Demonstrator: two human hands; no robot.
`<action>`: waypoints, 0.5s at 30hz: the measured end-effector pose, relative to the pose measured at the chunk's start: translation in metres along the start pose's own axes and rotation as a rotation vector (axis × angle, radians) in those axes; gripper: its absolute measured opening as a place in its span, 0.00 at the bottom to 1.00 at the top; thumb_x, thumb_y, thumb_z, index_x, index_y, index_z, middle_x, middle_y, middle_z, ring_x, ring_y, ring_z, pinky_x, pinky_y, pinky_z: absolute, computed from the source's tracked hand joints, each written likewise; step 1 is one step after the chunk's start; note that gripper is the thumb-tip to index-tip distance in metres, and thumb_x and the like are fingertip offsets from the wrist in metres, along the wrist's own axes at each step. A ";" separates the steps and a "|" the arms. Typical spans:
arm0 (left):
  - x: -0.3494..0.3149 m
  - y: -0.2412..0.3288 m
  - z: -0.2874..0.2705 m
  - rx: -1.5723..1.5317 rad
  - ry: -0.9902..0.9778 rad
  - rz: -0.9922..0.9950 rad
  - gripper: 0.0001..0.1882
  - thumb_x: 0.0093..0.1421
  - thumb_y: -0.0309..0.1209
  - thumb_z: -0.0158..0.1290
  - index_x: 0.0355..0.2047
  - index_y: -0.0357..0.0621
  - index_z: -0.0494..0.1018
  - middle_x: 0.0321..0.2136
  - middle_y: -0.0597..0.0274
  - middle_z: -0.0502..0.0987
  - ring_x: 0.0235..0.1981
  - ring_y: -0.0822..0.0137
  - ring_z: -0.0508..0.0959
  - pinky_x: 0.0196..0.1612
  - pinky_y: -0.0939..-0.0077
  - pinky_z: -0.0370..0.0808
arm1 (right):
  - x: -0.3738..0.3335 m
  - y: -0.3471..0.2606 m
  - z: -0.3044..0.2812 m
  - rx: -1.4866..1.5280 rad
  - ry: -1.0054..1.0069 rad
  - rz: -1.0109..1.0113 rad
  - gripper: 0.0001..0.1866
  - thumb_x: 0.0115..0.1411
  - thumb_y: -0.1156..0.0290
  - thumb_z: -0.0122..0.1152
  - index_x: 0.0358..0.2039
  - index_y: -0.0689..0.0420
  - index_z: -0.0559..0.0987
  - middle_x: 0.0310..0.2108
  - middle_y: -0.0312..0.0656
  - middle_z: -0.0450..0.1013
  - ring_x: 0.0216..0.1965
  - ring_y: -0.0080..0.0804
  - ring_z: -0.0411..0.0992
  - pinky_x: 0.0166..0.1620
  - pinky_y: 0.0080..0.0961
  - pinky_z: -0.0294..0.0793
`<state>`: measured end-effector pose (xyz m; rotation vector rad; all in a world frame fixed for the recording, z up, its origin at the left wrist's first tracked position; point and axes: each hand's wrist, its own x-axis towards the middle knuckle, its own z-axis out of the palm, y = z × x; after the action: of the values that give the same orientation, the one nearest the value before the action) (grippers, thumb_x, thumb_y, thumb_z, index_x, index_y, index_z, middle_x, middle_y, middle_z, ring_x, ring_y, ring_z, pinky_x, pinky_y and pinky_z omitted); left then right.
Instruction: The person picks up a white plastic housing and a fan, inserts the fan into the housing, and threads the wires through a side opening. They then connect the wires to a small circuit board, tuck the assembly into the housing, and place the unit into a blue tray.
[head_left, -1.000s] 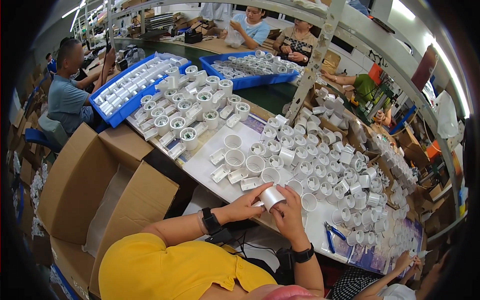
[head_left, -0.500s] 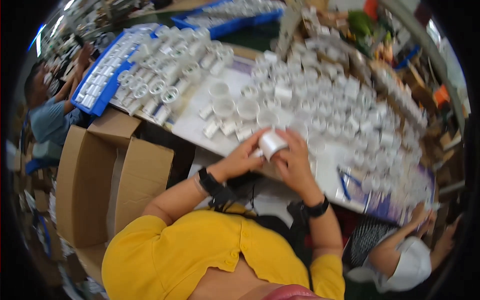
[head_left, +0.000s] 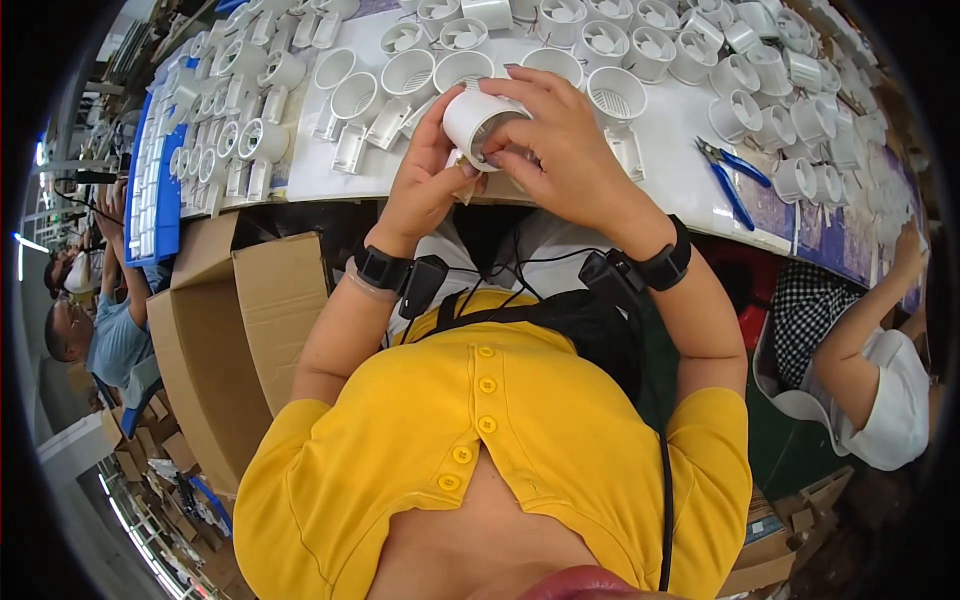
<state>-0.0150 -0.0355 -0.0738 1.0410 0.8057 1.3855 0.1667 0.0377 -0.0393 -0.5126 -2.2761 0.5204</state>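
Note:
Over the table's front edge I hold a white round plastic housing (head_left: 462, 122), tilted so its open mouth faces the right and toward me. My left hand (head_left: 425, 178) is closed around its left side, thumb at the lower rim. The fingers of my right hand (head_left: 575, 150) grip the upper rim, and its thumb and a fingertip reach into the opening. What those fingertips touch inside is hidden. Just beyond my hands stand several similar white cups (head_left: 408, 75) with slatted bottoms, some attached to small rectangular white boxes (head_left: 350, 150).
Blue-handled cutting pliers (head_left: 735, 178) lie on the white table (head_left: 680, 205) at the right. Many white fan housings (head_left: 605, 40) crowd the back and right. A blue crate (head_left: 155, 190) and an open cardboard box (head_left: 205, 350) are at the left. Co-workers sit on both sides.
My view has swung round, so the table now lies straighter across the top. The housing has turned in my hands, its opening now showing, with right fingers inside it.

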 end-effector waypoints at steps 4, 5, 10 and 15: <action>-0.001 0.000 -0.003 -0.011 -0.022 0.001 0.41 0.55 0.19 0.49 0.67 0.49 0.46 0.56 0.58 0.61 0.49 0.68 0.68 0.38 0.76 0.74 | 0.001 -0.002 0.000 -0.042 0.017 -0.050 0.05 0.48 0.74 0.64 0.28 0.53 0.79 0.55 0.35 0.67 0.60 0.44 0.59 0.59 0.42 0.58; 0.000 0.000 -0.004 -0.022 -0.028 -0.008 0.41 0.55 0.19 0.49 0.67 0.49 0.46 0.56 0.58 0.61 0.49 0.68 0.68 0.38 0.76 0.74 | 0.002 -0.003 -0.001 -0.065 0.019 -0.075 0.05 0.48 0.74 0.63 0.28 0.53 0.79 0.55 0.35 0.67 0.60 0.44 0.59 0.60 0.43 0.58; 0.000 -0.002 -0.006 -0.051 -0.030 -0.040 0.41 0.55 0.19 0.48 0.67 0.50 0.46 0.56 0.58 0.61 0.47 0.68 0.69 0.37 0.75 0.74 | 0.012 -0.010 -0.011 -0.146 -0.035 -0.200 0.04 0.47 0.76 0.62 0.26 0.55 0.77 0.54 0.36 0.67 0.61 0.43 0.59 0.61 0.45 0.57; -0.001 0.000 -0.001 -0.034 -0.020 -0.021 0.40 0.55 0.19 0.47 0.67 0.49 0.46 0.54 0.59 0.62 0.46 0.69 0.69 0.37 0.76 0.75 | 0.012 -0.011 -0.003 -0.161 -0.031 -0.218 0.04 0.46 0.78 0.61 0.24 0.57 0.76 0.54 0.37 0.68 0.61 0.42 0.59 0.63 0.46 0.56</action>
<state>-0.0159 -0.0365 -0.0747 1.0159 0.7739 1.3645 0.1588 0.0354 -0.0254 -0.3296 -2.3801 0.2390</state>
